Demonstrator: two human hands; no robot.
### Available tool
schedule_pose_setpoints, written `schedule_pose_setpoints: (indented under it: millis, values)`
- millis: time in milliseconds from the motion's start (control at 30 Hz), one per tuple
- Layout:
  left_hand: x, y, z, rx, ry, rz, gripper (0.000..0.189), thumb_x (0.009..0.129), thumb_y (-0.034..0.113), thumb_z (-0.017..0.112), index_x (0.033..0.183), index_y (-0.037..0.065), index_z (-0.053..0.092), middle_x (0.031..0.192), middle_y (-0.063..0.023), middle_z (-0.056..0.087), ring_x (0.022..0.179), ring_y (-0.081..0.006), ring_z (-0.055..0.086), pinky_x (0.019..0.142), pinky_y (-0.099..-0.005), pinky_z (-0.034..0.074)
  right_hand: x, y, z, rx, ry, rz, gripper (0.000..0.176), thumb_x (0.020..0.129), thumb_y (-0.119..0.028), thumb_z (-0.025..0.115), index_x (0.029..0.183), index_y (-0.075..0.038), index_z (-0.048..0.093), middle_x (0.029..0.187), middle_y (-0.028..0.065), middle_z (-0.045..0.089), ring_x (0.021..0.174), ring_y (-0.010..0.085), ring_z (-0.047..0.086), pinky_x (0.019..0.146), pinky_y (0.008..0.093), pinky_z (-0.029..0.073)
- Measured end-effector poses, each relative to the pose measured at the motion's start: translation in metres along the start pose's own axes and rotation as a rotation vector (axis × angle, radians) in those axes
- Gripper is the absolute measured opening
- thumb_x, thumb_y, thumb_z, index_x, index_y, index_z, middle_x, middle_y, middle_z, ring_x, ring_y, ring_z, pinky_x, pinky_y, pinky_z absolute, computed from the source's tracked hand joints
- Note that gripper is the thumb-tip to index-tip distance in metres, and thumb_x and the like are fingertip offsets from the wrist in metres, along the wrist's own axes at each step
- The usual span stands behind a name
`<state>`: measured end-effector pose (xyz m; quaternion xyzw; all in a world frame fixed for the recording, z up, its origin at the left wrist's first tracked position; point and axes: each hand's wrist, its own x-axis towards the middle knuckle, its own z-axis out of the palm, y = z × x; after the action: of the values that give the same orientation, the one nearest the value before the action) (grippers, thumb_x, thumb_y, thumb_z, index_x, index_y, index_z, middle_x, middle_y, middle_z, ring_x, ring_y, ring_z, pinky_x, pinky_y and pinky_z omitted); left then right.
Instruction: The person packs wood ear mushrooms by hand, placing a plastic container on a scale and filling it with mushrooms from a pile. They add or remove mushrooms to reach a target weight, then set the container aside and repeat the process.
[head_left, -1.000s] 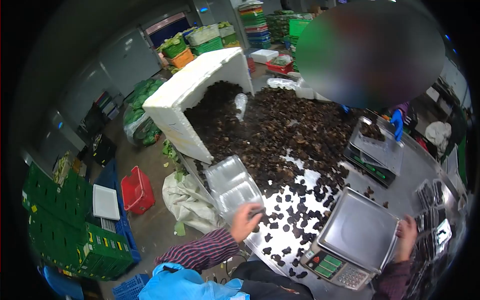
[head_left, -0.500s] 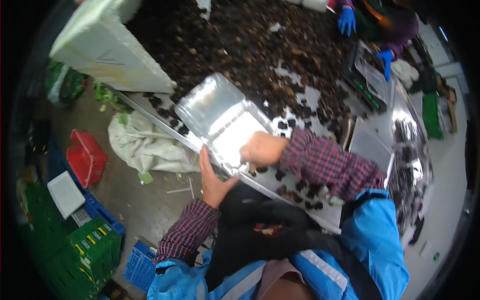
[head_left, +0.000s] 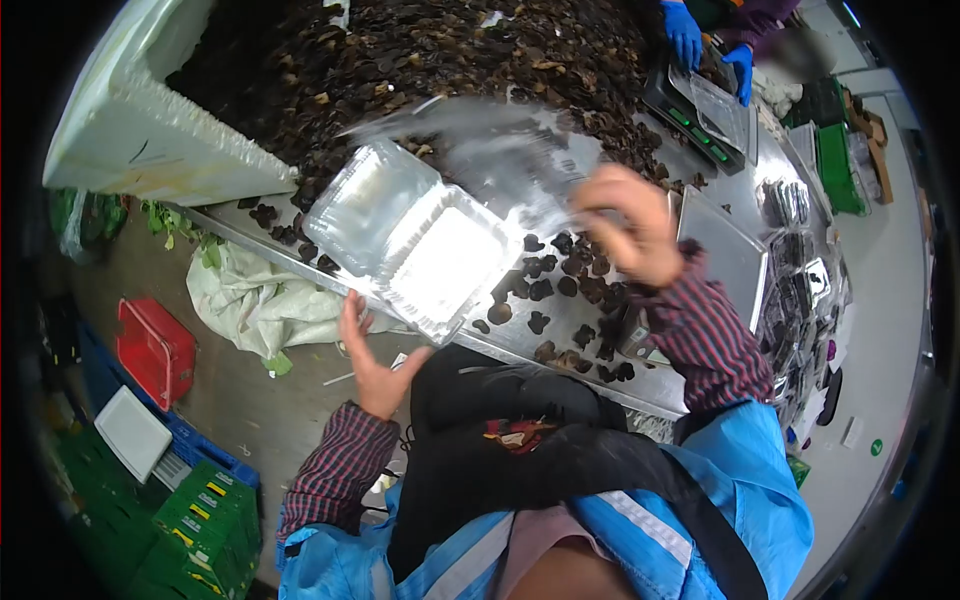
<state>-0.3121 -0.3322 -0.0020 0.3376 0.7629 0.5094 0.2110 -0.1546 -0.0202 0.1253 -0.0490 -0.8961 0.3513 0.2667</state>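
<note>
An open clear plastic clamshell (head_left: 455, 262) rests at the front edge of the metal table (head_left: 640, 385), its lid (head_left: 372, 205) folded back to the left. My left hand (head_left: 382, 365) is beside its near corner, fingers and thumb spread, gripping nothing. To the right of the clamshell, my right hand (head_left: 635, 225) is raised and blurred by motion. Its curled fingers hold the edge of another clear plastic container (head_left: 500, 155), badly smeared, above the table. Dark brown, mushroom-like pieces (head_left: 585, 275) lie loose below that hand.
A large heap of the dark pieces (head_left: 440, 60) covers the back, beside a white foam box (head_left: 160, 130). A co-worker's blue-gloved hands (head_left: 683, 35) are at a black scale (head_left: 695, 115). Stacked clear containers (head_left: 800, 260) are at right. A red crate (head_left: 155, 350) and green crates (head_left: 205, 530) stand lower left.
My right hand has come out of the clamshell and swung up and right with a clear container. My left hand has drawn slightly back from the clamshell. The whole view has shifted.
</note>
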Motion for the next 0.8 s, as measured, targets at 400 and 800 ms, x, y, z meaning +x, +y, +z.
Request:
schedule_pose_setpoints:
  millis: [400,800]
  values:
    - [0.231,0.077,0.024,0.376,-0.414,0.469,0.045,0.08,0.008,0.069,0.123,0.004,0.056,0.126,-0.0118,0.054,0.117,-0.0283,0.054,0.098,-0.0375,0.043,-0.288,0.03,-0.109,-0.805,0.263,0.769,0.012,0.082,0.001,0.062,0.094,0.001,0.059,0.09,0.0159,0.06,0.088,0.0345,0.059,0.078,0.037,0.047]
    - [0.399,0.036,0.161,0.615,-0.582,0.447,0.088,0.069,0.019,0.082,0.143,0.011,0.034,0.147,-0.0176,0.033,0.131,-0.0402,0.037,0.105,-0.0452,0.039,-0.071,0.148,-0.098,-0.378,-0.027,0.765,0.066,0.074,-0.016,0.076,0.132,-0.006,0.046,0.131,0.0167,0.046,0.122,0.0345,0.048,0.102,0.0404,0.04]
